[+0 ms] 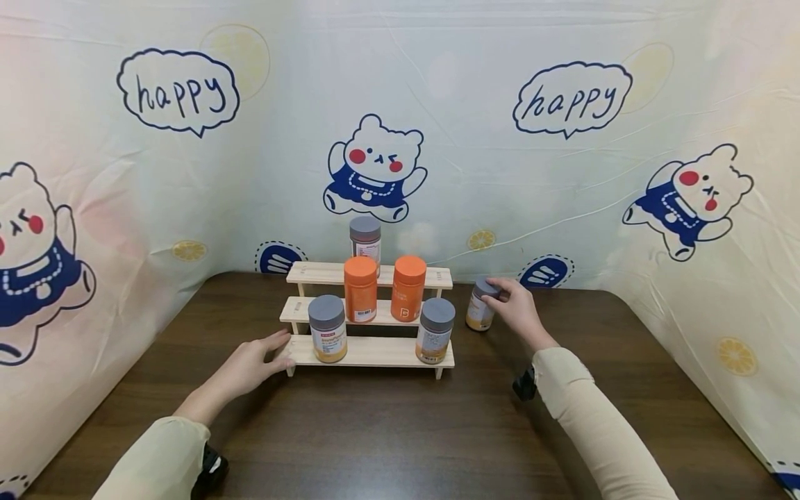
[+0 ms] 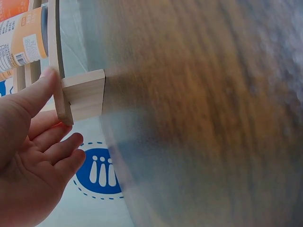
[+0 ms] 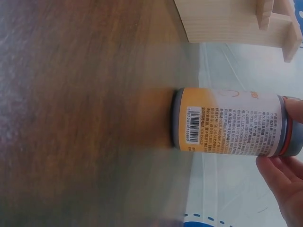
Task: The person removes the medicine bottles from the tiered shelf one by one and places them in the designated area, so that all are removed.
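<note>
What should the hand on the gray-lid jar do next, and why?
Probably lift the jar straight up off the table. The right hand already grips its gray lid, it stands upright beside the wooden rack, and the left hand touches the rack's end, seemingly steadying it.

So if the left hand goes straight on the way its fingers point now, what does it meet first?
Probably the wooden rack: the left hand already touches the left end of its lowest step. Further along, the grey-lidded jar stands on that step, though depth is unclear.
</note>
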A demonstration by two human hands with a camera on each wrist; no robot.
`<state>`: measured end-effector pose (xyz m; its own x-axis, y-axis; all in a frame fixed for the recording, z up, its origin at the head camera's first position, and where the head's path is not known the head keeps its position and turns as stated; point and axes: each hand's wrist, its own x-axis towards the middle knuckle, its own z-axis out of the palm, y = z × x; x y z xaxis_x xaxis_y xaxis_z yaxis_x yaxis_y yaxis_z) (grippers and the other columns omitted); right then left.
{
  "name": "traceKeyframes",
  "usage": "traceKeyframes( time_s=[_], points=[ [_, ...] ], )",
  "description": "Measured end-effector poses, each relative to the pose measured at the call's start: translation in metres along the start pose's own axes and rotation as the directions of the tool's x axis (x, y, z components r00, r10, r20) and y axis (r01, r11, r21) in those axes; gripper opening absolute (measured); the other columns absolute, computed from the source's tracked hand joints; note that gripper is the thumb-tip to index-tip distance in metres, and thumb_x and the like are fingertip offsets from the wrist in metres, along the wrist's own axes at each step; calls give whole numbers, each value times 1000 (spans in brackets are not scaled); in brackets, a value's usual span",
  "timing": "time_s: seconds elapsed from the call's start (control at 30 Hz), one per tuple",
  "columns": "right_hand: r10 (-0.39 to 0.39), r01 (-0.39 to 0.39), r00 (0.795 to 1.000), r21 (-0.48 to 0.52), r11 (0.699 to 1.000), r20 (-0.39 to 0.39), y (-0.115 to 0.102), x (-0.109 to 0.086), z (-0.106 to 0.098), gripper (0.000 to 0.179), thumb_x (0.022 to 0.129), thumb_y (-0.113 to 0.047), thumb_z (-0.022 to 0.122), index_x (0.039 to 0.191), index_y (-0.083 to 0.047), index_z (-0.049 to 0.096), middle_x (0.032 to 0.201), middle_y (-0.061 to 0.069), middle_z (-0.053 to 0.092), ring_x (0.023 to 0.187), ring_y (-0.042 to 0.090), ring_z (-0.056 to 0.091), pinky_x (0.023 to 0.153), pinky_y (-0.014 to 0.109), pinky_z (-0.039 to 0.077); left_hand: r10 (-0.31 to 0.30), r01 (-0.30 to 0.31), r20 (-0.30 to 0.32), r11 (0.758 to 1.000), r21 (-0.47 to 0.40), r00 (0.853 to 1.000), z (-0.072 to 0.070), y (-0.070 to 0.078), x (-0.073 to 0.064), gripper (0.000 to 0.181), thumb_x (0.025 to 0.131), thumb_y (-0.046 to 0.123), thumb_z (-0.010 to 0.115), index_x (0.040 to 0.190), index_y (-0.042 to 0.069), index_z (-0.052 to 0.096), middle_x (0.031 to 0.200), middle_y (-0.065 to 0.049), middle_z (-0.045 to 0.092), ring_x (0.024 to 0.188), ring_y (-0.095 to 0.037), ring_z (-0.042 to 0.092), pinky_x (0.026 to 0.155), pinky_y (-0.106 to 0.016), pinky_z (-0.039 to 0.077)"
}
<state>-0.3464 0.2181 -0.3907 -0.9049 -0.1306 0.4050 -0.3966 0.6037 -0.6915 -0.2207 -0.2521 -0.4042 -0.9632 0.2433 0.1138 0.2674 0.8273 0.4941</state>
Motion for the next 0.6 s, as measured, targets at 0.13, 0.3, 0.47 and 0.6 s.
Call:
traceKeyframes(
  time_s=[0.13, 0.3, 0.47, 0.6],
  points=[
    [5, -5, 1000, 1, 1000, 14, -1, -2, 0, 40, 83, -11, 69, 119, 2, 59, 119, 19, 51, 108, 32, 52, 84, 39, 48, 3, -3, -5, 1000, -5, 1000, 0, 0, 0, 60, 87, 31, 64, 130, -7, 47, 134, -27, 41, 118, -44, 41, 93, -56, 35],
    [5, -6, 1000, 10, 1000, 20, 0, -2, 0, 40, 83, -11, 69, 120, 1, 59, 120, 18, 51, 108, 32, 51, 85, 40, 48, 7, -7, -9, 1000, -9, 1000, 0, 0, 0, 61, 86, 31, 64, 130, -8, 47, 134, -27, 41, 118, -44, 41, 93, -56, 35],
    [0, 0, 1000, 5, 1000, 22, 2, -3, 0, 38, 84, -10, 68, 119, 1, 59, 119, 17, 51, 108, 31, 52, 85, 40, 48, -4, 4, 3, 1000, -8, 1000, 0, 0, 1, 61, 86, 32, 64, 130, -7, 47, 134, -27, 41, 119, -44, 41, 93, -56, 35],
    [7, -7, 1000, 5, 1000, 26, 1, -2, 0, 38, 84, -9, 68, 119, 1, 59, 120, 18, 50, 109, 31, 51, 85, 40, 48, -3, 3, 2, 1000, -8, 1000, 0, 0, 1, 61, 86, 32, 64, 130, -7, 47, 134, -27, 41, 119, -44, 41, 93, -56, 35]
  ],
)
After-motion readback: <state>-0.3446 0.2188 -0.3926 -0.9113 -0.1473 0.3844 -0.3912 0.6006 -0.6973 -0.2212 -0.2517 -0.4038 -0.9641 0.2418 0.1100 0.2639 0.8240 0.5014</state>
